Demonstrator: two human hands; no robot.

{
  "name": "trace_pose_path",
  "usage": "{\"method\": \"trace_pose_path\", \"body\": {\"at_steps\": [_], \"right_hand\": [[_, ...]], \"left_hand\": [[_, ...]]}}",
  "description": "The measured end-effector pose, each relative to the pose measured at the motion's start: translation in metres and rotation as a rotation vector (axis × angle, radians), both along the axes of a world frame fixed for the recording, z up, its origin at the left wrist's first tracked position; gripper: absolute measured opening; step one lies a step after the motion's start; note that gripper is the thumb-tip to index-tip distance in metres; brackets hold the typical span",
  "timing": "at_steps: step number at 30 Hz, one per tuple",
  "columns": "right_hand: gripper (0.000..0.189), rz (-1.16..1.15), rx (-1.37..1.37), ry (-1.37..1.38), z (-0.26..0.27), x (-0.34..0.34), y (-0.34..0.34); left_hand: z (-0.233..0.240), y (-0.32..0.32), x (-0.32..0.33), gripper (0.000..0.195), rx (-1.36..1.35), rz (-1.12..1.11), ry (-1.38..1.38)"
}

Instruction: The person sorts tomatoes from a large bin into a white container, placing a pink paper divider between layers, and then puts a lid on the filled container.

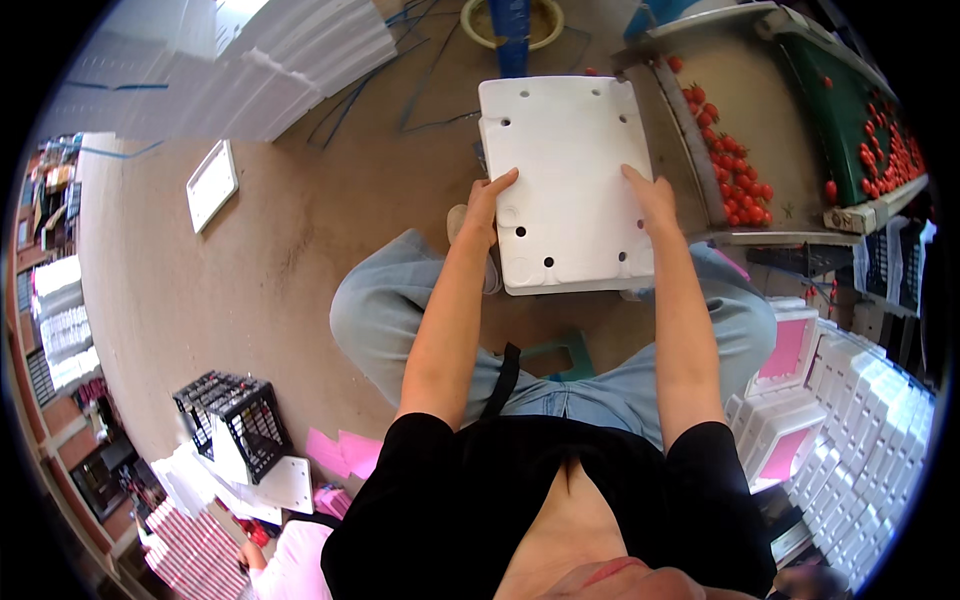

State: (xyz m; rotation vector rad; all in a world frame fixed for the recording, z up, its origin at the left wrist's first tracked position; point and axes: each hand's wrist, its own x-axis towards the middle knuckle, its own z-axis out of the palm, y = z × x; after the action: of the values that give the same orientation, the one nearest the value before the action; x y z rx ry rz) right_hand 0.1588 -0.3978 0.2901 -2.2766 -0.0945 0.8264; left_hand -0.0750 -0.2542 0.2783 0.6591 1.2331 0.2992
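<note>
A white foam box [566,180] is before me, its flat face with several round holes turned up. My left hand [486,204] grips its left side, thumb on the upper face and fingers hidden along the edge. On the opposite side my right hand [651,199] holds it the same way, thumb on top. Whether the box hangs in my hands or rests on something below is hidden. To the right of the box stands a sorting tray [757,120] with a row of red cherry tomatoes [739,180] along its near-left edge.
More tomatoes lie on a green belt [810,112] at far right. White foam boxes [315,67] are stacked at upper left; others [847,405] stand at lower right. A foam lid [212,186] and black crate [236,420] are left. Another person [292,559] is at lower left.
</note>
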Motion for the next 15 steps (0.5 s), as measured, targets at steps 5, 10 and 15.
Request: {"method": "trace_pose_path", "body": {"at_steps": [5, 10, 15], "right_hand": [[0.069, 0.108, 0.139, 0.091, 0.018, 0.001, 0.015], [0.054, 0.305, 0.216, 0.149, 0.036, -0.048, 0.028], [0.051, 0.560, 0.282, 0.080, 0.069, -0.043, 0.027]], "left_hand": [[0.009, 0.020, -0.020, 0.059, -0.064, 0.088, -0.310], [0.021, 0.010, -0.094, 0.050, -0.124, 0.107, -0.464], [0.092, -0.024, -0.148, 0.100, 0.153, 0.162, -0.291]]}}
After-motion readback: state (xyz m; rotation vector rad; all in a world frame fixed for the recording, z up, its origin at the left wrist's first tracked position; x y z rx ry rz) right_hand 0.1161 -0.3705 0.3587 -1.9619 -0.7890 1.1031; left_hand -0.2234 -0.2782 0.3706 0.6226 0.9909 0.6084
